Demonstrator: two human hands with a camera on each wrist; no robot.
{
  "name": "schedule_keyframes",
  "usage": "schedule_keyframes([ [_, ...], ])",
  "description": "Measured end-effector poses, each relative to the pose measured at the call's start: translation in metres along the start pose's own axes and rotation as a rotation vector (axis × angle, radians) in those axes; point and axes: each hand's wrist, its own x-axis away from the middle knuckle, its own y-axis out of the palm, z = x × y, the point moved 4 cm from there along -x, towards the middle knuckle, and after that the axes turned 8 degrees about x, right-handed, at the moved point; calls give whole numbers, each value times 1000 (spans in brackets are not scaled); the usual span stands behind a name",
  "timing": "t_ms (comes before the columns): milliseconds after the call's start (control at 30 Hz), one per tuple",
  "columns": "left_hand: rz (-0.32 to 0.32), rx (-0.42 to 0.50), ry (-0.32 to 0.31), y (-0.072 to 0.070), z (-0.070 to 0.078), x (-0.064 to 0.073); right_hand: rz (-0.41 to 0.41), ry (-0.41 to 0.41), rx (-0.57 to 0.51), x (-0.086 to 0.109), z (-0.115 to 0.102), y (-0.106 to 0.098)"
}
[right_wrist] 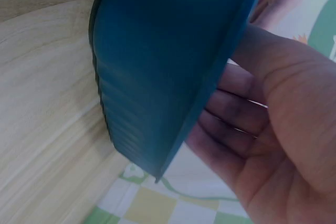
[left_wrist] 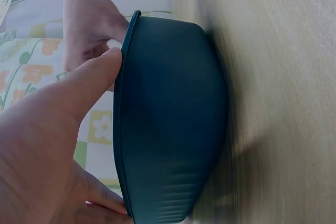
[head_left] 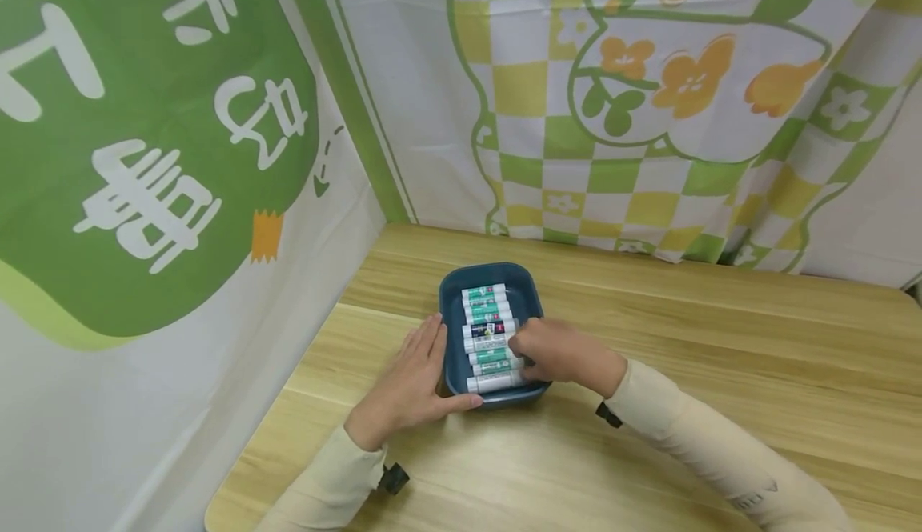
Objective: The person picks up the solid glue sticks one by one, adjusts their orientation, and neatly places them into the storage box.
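A dark blue plastic basket [head_left: 531,284] stands on the table, seen from outside in both wrist views. In it lies a column of white glue sticks [head_left: 484,310], most with green labels, one dark-labelled stick [head_left: 490,329] among them. My left hand [head_left: 406,380] rests at the basket's near left corner, fingers straight along the left rim and thumb on the front rim. Over the right rim reaches my right hand [head_left: 558,352], its fingers bent down at the right ends of the nearer sticks. Its fingertips are hidden, so a grip on any stick cannot be made out.
The wooden table [head_left: 720,340] extends right of the basket and toward me. A patterned curtain [head_left: 576,156] hangs along the back edge, and a green-and-white cloth [head_left: 180,196] hangs on the left. Black bands show at both wrists.
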Motion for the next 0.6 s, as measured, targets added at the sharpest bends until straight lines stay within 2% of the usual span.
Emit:
schedule_keyframes([
  [167,13,-3,16,0,0,-1,198,-9,22,15,6,-12],
  [267,21,-7,25,-1,0,0,277,38,31,25,12,-15],
  [433,36,-36,37,-4,-4,3,320,126,28,40,25,-16],
  [600,66,-51,30,-8,-13,9,360,161,21,52,38,-12],
])
